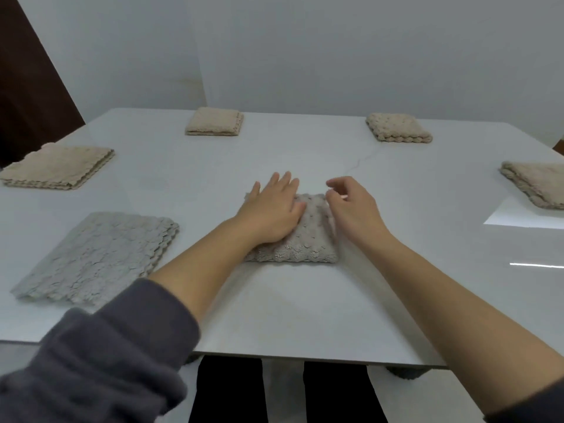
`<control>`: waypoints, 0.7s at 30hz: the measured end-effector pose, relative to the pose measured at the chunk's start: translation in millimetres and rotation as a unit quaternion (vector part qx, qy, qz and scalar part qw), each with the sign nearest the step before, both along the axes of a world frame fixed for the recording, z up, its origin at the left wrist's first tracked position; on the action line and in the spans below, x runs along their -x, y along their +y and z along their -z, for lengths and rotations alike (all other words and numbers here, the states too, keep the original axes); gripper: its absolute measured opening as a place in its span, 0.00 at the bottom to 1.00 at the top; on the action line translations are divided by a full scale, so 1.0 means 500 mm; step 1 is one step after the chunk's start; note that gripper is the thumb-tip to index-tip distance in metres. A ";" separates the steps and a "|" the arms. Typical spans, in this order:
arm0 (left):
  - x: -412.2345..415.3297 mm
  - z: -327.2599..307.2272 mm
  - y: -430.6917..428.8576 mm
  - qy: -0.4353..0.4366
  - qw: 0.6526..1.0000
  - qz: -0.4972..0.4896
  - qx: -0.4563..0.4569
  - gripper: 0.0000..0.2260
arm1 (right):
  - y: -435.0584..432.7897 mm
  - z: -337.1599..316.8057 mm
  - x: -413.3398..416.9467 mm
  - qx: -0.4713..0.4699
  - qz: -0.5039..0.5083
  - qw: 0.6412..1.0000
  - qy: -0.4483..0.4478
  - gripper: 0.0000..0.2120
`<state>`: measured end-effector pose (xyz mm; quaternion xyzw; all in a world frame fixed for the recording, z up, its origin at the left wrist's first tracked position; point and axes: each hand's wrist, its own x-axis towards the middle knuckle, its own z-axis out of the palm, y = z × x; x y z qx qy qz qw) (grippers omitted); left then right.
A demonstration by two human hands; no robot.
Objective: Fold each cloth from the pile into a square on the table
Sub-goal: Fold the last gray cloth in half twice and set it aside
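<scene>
A grey cloth (308,242) folded into a small thick square lies in the middle of the white table (305,315). My left hand (271,206) lies flat on its left half with straight fingers, pressing it down. My right hand (351,206) hovers at the cloth's far right corner with loosely curled fingers; whether they pinch the corner is unclear. A pile of flat grey cloths (97,254) sits at the near left.
Beige folded cloths lie around the table: a flat stack at the left edge (58,167), a square at the far left (215,122), a square at the far right (396,128), one at the right edge (537,183). A dark door (27,87) stands behind left.
</scene>
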<state>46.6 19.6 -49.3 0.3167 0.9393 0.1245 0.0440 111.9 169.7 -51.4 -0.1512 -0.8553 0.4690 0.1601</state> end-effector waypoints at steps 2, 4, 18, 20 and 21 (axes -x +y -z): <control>0.014 0.033 0.006 0.004 0.999 -0.010 0.042 0.27 | 0.016 -0.009 -0.028 0.117 0.002 0.992 -0.055 0.11; 0.021 0.049 0.008 0.015 0.999 -0.023 0.041 0.27 | 0.027 -0.019 -0.057 0.207 -0.033 0.971 -0.113 0.08; 0.027 0.045 0.006 -0.008 0.998 -0.011 0.059 0.27 | -0.004 -0.038 -0.109 0.271 -0.194 0.915 -0.225 0.27; 0.025 0.046 0.007 -0.002 0.998 -0.016 0.056 0.27 | 0.002 -0.049 -0.120 0.253 -0.198 0.921 -0.222 0.14; 0.024 0.047 0.008 0.003 0.998 -0.019 0.055 0.27 | 0.007 -0.052 -0.124 0.245 -0.197 0.923 -0.223 0.12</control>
